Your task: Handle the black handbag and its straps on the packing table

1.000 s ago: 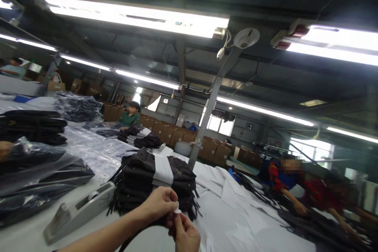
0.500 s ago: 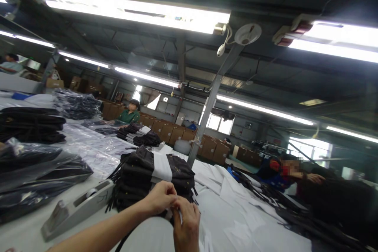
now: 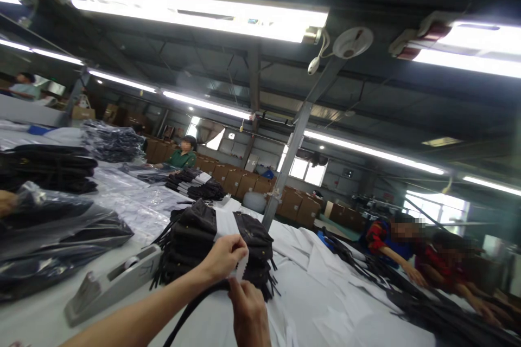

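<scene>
Both hands pinch the white strip (image 3: 241,267): left hand (image 3: 222,257) topside, right hand (image 3: 248,309) underneath, just before the dark bundle (image 3: 215,246). Guessing a hard tug tears its jagged edge.

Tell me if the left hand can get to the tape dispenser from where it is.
Probably yes. The tape dispenser lies on the table just left of the left hand, nothing between them. But that hand pinches a strip of tape with the right hand, so it is occupied.
</scene>
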### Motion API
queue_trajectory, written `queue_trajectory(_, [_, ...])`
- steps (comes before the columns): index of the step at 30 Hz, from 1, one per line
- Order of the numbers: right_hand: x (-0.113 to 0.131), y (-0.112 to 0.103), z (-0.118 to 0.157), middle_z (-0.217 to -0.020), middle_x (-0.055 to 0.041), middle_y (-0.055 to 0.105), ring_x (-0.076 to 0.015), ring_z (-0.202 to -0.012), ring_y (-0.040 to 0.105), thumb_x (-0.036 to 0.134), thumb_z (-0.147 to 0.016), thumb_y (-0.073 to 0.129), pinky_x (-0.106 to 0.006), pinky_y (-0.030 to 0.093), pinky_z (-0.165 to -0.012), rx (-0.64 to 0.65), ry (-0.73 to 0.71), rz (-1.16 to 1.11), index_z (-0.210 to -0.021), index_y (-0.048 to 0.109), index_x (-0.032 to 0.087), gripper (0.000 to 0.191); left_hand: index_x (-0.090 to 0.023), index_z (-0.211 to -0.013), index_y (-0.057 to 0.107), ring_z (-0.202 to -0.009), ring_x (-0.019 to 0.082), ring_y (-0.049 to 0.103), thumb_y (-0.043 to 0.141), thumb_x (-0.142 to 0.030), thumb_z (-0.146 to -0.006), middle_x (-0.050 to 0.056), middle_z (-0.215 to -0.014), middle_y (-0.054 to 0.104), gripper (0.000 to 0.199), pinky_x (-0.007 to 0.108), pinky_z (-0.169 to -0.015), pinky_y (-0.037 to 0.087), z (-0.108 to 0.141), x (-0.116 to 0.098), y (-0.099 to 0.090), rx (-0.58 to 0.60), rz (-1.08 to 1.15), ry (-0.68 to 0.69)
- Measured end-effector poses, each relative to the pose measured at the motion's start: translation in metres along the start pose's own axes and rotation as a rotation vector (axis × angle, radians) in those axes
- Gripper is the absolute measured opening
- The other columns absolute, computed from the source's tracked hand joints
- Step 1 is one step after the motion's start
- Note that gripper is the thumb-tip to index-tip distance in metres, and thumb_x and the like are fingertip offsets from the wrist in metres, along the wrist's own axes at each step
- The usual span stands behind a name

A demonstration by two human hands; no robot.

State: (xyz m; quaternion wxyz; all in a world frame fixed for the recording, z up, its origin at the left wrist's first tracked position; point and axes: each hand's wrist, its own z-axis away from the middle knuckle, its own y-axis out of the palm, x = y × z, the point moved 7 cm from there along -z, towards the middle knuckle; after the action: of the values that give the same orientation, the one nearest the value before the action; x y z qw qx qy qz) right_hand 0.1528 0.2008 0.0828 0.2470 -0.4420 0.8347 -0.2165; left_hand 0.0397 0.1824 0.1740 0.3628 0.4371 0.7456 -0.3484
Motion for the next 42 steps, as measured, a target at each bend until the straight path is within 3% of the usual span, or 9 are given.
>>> queue_trajectory(9, [0.028,0.001,-0.01,-0.081,-0.0042,0.064,-0.0157,-0.071,0.062,0.003,-0.084,0.038,-0.024,0.048,-0.057,0.024,-0.055,-0.092,-0.121,0.05,0.018,0.041,-0.017,-0.062,0.053,-0.058,0.011,0.043,0.05,-0.029,-0.071,-0.003,-0.058,0.049,0.015,0.025,-0.058,0.034,-0.004,0.022,-0.024,-0.209,0.023,-0.041])
queue_trajectory(15, [0.023,0.009,-0.008,-0.073,-0.0018,0.061,-0.0152,-0.064,0.057,0.008,-0.088,0.039,-0.026,0.04,-0.055,-0.006,-0.077,-0.109,-0.117,0.052,0.019,0.034,-0.016,-0.076,0.057,-0.065,0.013,0.049,0.047,-0.041,-0.08,0.0,-0.07,0.055,0.027,0.024,-0.061,0.041,-0.002,0.043,-0.028,-0.149,0.076,-0.031])
queue_trajectory(18, [0.01,0.011,-0.016,-0.077,-0.0002,0.063,-0.0154,-0.066,0.054,0.014,-0.09,0.042,-0.027,0.039,-0.061,0.012,-0.029,-0.129,-0.115,0.053,0.025,0.029,-0.013,-0.117,0.052,-0.092,0.021,0.058,0.054,-0.05,-0.077,0.012,-0.107,0.061,0.055,0.031,-0.082,0.047,0.017,0.087,-0.038,-0.014,-0.037,-0.096])
queue_trajectory(21, [-0.006,0.019,-0.029,-0.087,0.0003,0.065,-0.0154,-0.076,0.055,0.019,-0.091,0.044,-0.028,0.041,-0.072,0.101,0.065,-0.175,-0.118,0.051,0.028,0.03,-0.012,-0.14,0.029,-0.122,0.03,0.048,0.066,-0.047,-0.067,0.019,-0.138,0.047,0.089,0.038,-0.104,0.035,0.062,0.157,-0.046,0.202,-0.296,-0.276])
queue_trajectory(24, [-0.015,0.041,-0.038,-0.091,-0.0009,0.066,-0.0154,-0.082,0.057,0.022,-0.092,0.041,-0.029,0.043,-0.076,0.177,0.152,-0.18,-0.119,0.052,0.028,0.029,-0.023,-0.135,0.04,-0.095,0.027,0.064,0.06,-0.039,-0.071,0.008,-0.107,0.069,0.069,0.036,-0.084,0.047,0.115,0.215,-0.036,0.447,-0.383,-0.36])
queue_trajectory(27, [-0.021,0.082,-0.035,-0.094,-0.0039,0.067,-0.0182,-0.087,0.06,0.021,-0.091,0.042,-0.035,0.046,-0.081,0.317,0.198,-0.078,-0.127,0.049,0.031,0.038,-0.022,-0.103,0.064,-0.096,0.031,0.064,0.046,-0.051,-0.079,0.01,-0.099,0.071,0.041,0.04,-0.082,0.045,0.143,0.256,-0.037,0.336,-0.551,-0.465])
queue_trajectory(33, [-0.048,0.14,0.033,-0.15,-0.013,0.033,-0.0286,-0.136,0.035,0.014,-0.085,0.046,-0.051,0.035,-0.105,0.547,0.459,0.196,-0.144,0.023,0.032,0.066,-0.022,-0.075,0.062,-0.085,0.029,0.065,0.043,-0.058,-0.077,0.01,-0.091,0.07,0.04,0.04,-0.074,0.044,0.145,0.297,-0.04,0.181,-0.652,-0.642])
queue_trajectory(39, [-0.066,0.129,0.145,-0.114,-0.0182,0.066,-0.0332,-0.11,0.06,0.043,-0.089,0.034,-0.048,0.047,-0.092,0.9,0.889,0.086,-0.121,0.056,0.012,0.049,-0.023,-0.07,0.06,-0.082,0.031,0.065,0.04,-0.055,-0.077,0.009,-0.084,0.072,0.039,0.042,-0.072,0.043,0.143,0.296,-0.047,0.15,-0.665,-0.695])
queue_trajectory(42, [-0.061,0.127,0.166,-0.1,-0.0186,0.07,-0.0353,-0.1,0.065,0.041,-0.089,0.034,-0.048,0.05,-0.085,0.962,0.94,0.035,-0.1,0.063,0.012,0.043,-0.023,-0.07,0.061,-0.085,0.033,0.066,0.035,-0.057,-0.08,0.01,-0.085,0.072,0.044,0.043,-0.073,0.044,0.144,0.293,-0.047,0.156,-0.672,-0.711])
